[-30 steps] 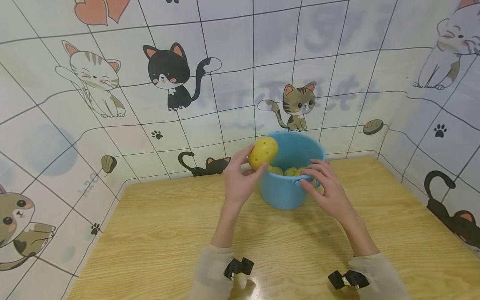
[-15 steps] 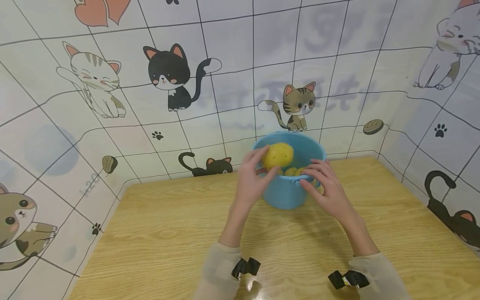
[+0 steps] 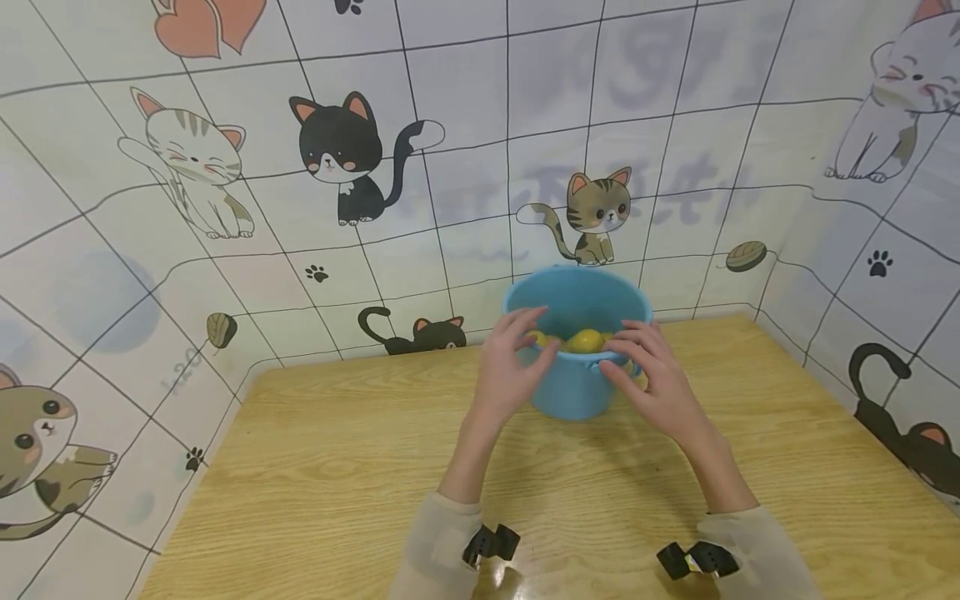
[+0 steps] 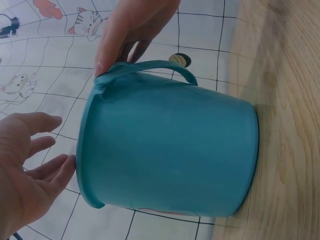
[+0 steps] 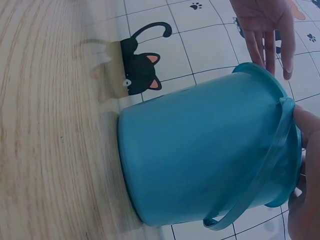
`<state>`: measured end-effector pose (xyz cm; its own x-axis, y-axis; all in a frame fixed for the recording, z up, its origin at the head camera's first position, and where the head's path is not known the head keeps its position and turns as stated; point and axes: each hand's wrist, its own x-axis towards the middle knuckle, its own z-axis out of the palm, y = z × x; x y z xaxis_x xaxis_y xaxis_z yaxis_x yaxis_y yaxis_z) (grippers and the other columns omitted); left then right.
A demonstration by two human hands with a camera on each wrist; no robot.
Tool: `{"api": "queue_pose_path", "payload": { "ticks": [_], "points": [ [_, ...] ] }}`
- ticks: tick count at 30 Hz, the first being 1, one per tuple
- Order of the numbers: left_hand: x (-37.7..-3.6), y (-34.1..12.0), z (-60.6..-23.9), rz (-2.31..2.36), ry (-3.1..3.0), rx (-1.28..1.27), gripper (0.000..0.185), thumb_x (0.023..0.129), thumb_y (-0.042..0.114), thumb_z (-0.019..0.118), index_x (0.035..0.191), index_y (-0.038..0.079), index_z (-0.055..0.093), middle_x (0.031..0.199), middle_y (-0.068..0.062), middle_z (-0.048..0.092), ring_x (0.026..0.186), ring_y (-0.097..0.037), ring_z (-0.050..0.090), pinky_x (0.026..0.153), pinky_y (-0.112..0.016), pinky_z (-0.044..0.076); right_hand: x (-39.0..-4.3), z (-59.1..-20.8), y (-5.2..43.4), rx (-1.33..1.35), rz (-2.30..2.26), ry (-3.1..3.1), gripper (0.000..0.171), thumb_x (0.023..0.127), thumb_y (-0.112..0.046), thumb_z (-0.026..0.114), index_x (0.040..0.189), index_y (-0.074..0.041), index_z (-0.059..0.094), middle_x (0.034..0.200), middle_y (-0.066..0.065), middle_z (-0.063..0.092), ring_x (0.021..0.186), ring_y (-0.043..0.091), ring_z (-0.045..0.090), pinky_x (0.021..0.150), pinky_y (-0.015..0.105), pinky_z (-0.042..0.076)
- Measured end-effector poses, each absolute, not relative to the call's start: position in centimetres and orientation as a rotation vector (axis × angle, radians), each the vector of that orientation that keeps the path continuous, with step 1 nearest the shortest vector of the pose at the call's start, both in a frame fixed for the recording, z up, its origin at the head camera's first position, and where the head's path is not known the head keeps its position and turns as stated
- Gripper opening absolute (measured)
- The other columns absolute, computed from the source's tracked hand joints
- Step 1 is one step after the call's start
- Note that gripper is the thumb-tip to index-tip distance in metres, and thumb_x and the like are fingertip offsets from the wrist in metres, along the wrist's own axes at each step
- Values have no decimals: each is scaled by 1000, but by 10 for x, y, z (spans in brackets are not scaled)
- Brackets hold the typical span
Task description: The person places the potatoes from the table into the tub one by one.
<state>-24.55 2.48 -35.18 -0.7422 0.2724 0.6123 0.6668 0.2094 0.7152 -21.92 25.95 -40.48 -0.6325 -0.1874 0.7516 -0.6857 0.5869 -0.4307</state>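
the left hand (image 3: 510, 367) has its fingers (image 4: 37, 145) spread and nearly straight, holding nothing; the tips hover at the near-left rim of the bucket (image 3: 576, 350), just beside it, and i cannot tell whether they touch. an open palm that close to the mouth suggests a hand that has nothing to grip there, not one bracing the bucket.

the right hand (image 3: 656, 379) lies over the bucket's near-right rim, fingers (image 4: 117, 35) bent down onto the folded handle (image 4: 150, 67). they press or lightly pinch the handle against the rim; how firmly the thumb closes round it is hidden. this looks like a steadying hold, to keep the light bucket from sliding or tipping on the smooth wood.

inside the bucket sit several yellow potatoes (image 3: 583, 340), low against the near wall; the exact count is hidden by the rim and hands.

the bucket stands upright on the table (image 3: 337, 467), near the back edge and close to the cat wall (image 3: 337, 158), which leaves bare wood in front of both forearms. a black clip sits at each sleeve.
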Motion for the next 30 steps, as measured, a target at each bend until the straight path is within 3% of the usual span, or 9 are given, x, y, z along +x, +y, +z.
{"api": "queue_pose_path", "payload": {
  "ticks": [8, 16, 30],
  "points": [
    [-245, 17, -355, -1503, -2096, -902, 41, 91, 7, 73, 131, 1, 64, 131, -16, 60, 117, -28, 61, 95, -37, 55, -216, -401, 262, 685, 939, -2191, 20, 93, -9, 72, 113, -7, 70, 119, 12, 63, 133, 41, 42, 122, 57, 10],
    [-245, 5, -358, -1469, -2123, -912, 42, 92, 9, 71, 132, 1, 62, 131, -17, 60, 119, -35, 59, 97, -41, 54, -211, -395, 260, 686, 946, -2198, 28, 91, -6, 73, 118, -8, 70, 122, 9, 65, 136, 44, 41, 122, 56, 10],
    [-234, -17, -355, -1210, -2365, -857, 50, 97, 29, 68, 141, 9, 57, 145, -10, 52, 135, -29, 46, 110, -53, 40, -205, -384, 257, 543, 916, -2277, 35, 98, -18, 66, 132, -8, 65, 141, 17, 55, 142, 44, 33, 116, 64, 21]
  ]
}}
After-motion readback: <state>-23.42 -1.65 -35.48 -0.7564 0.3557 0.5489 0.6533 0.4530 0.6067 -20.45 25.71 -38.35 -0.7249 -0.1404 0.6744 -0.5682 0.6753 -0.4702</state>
